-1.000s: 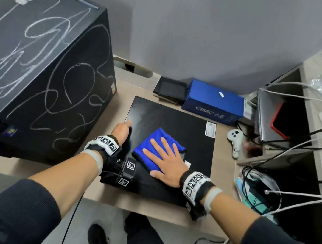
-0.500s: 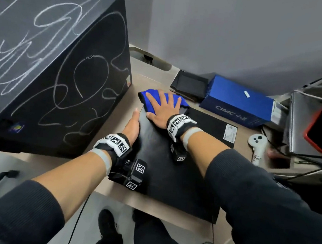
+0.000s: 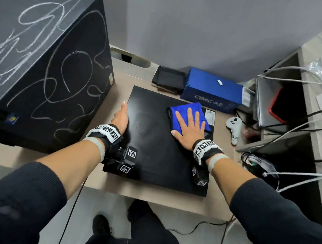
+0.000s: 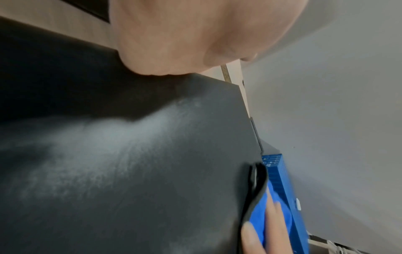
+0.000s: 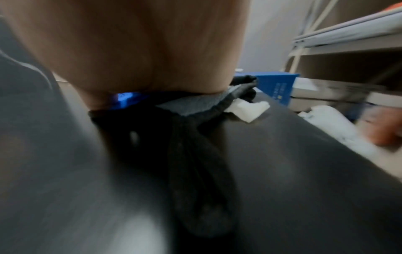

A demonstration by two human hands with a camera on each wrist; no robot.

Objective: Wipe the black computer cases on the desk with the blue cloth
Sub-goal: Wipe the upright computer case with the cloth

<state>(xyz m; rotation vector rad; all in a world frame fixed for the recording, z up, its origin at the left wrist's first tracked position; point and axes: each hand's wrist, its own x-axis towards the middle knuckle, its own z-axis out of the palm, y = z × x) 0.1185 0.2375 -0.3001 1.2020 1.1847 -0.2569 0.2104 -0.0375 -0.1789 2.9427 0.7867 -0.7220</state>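
A flat black computer case (image 3: 154,140) lies on the desk in front of me. The blue cloth (image 3: 186,109) sits on its far right part, pinned under my right hand (image 3: 190,126), whose fingers are spread flat on it. My left hand (image 3: 120,118) rests along the case's left edge with straight fingers. In the left wrist view the case top (image 4: 130,163) fills the frame and the cloth (image 4: 259,218) shows at lower right under fingers. The right wrist view is blurred; a strip of cloth (image 5: 124,101) shows beneath the palm. A large black case (image 3: 41,58) with white scribbles stands at left.
A blue box (image 3: 211,91) and a small black tray (image 3: 168,78) lie behind the flat case by the wall. A white controller (image 3: 233,128) lies to the right. Shelving (image 3: 285,117) with cables and a laptop stands on the right. The desk's front edge (image 3: 159,197) is close.
My right hand has slid the blue cloth from the case's far left corner across to its far right part. The left hand has stayed at the left edge.
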